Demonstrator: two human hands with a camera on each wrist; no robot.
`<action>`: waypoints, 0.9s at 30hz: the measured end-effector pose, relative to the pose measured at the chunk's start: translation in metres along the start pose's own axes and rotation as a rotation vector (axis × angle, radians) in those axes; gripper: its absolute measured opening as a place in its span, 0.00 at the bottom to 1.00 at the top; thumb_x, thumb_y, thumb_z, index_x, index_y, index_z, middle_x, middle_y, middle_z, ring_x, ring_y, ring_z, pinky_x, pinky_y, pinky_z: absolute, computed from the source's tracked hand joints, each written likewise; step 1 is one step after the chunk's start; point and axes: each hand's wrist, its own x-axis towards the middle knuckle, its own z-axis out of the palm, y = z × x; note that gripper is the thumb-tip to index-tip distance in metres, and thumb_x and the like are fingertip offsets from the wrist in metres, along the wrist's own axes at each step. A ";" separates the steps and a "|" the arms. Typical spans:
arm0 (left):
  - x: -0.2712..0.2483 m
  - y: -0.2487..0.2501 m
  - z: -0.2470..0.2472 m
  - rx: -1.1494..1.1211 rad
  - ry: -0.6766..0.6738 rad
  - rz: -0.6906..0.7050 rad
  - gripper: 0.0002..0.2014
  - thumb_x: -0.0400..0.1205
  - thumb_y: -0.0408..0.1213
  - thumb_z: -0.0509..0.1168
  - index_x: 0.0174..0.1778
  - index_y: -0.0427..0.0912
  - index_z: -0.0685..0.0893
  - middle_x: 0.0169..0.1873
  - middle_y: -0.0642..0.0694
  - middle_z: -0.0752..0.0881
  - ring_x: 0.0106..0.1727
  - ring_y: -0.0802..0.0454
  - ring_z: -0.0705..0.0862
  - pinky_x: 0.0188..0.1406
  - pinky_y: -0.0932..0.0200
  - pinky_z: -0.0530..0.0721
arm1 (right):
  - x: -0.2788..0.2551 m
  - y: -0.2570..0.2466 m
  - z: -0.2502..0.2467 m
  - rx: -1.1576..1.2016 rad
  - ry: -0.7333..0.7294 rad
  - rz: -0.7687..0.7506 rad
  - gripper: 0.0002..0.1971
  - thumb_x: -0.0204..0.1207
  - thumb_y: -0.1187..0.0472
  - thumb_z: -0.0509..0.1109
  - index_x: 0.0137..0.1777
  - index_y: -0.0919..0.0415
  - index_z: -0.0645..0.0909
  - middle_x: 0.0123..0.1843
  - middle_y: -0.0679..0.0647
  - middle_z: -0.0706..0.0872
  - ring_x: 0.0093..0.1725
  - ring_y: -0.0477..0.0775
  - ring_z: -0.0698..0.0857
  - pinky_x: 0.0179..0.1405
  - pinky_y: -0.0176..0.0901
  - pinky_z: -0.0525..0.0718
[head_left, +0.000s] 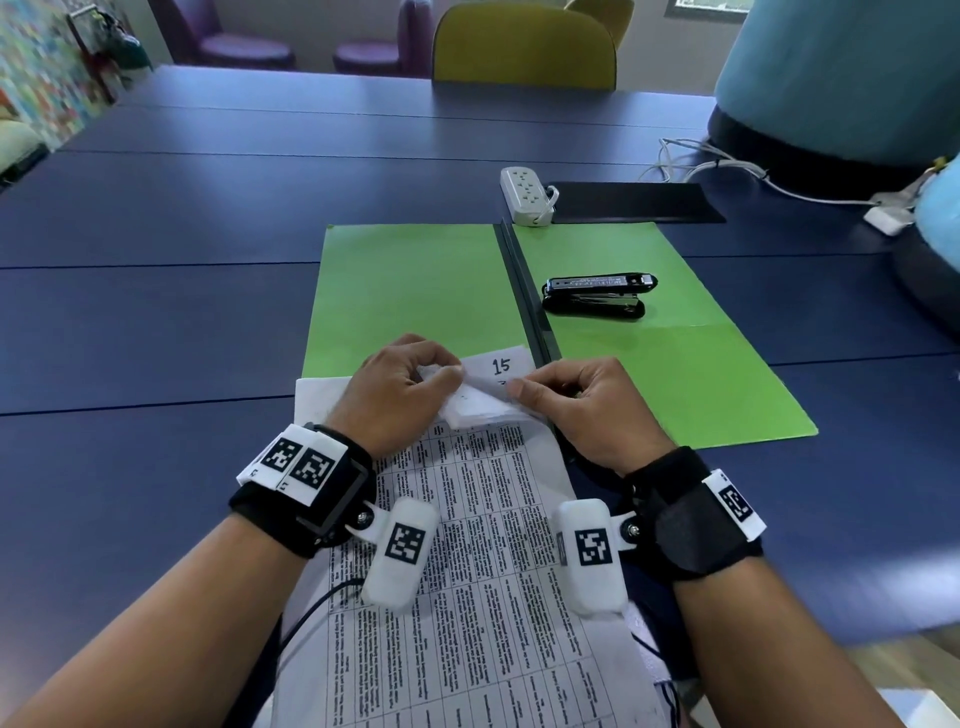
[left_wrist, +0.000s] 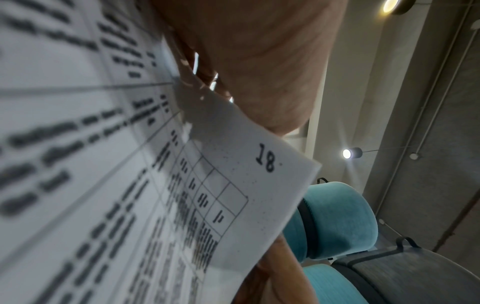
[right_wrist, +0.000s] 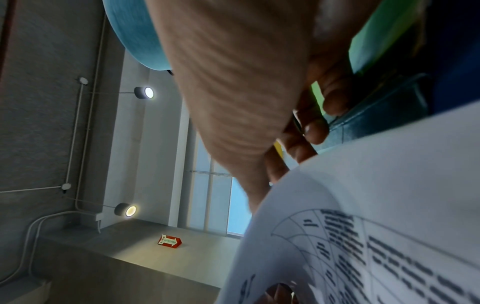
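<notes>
Paper sheets (head_left: 467, 545): thin white office paper, matt, black print, far corner creased and curled. Folder (head_left: 415, 280): green card, matt, smooth, faint sheen on the right leaf. Spine bar (head_left: 524, 296): looks like dark plastic, semi-gloss. Stapler (head_left: 597, 299): glossy black plastic body, bright metal top strip. Table (head_left: 182, 312): blue laminate, smooth, satin, with soft reflections on the far side. Power strip (head_left: 524, 195): white moulded plastic, smooth. Mat (head_left: 634, 203) to its right: black, matt. Wrist straps (head_left: 685, 525): black woven cloth. Tag housings (head_left: 400, 551): white matt plastic. Far chair (head_left: 524, 47): yellow cloth.
</notes>
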 end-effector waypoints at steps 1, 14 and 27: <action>0.001 -0.001 0.000 -0.014 0.001 0.002 0.10 0.85 0.44 0.66 0.41 0.49 0.90 0.50 0.56 0.85 0.48 0.58 0.84 0.42 0.64 0.76 | -0.001 0.000 0.000 -0.023 -0.018 -0.012 0.17 0.69 0.43 0.77 0.38 0.59 0.91 0.39 0.63 0.90 0.35 0.52 0.83 0.36 0.44 0.79; -0.002 0.004 -0.001 0.008 0.002 -0.044 0.09 0.83 0.40 0.71 0.58 0.54 0.89 0.53 0.60 0.86 0.54 0.57 0.86 0.59 0.56 0.86 | 0.004 0.006 -0.001 -0.009 0.019 0.008 0.08 0.71 0.64 0.81 0.47 0.52 0.88 0.35 0.52 0.83 0.31 0.42 0.77 0.33 0.34 0.81; -0.001 0.002 -0.002 0.085 -0.088 -0.054 0.11 0.87 0.46 0.64 0.64 0.59 0.87 0.57 0.65 0.80 0.66 0.52 0.79 0.73 0.39 0.78 | 0.008 0.011 -0.001 0.005 0.091 0.023 0.16 0.71 0.62 0.82 0.58 0.57 0.88 0.34 0.47 0.80 0.29 0.39 0.76 0.33 0.29 0.79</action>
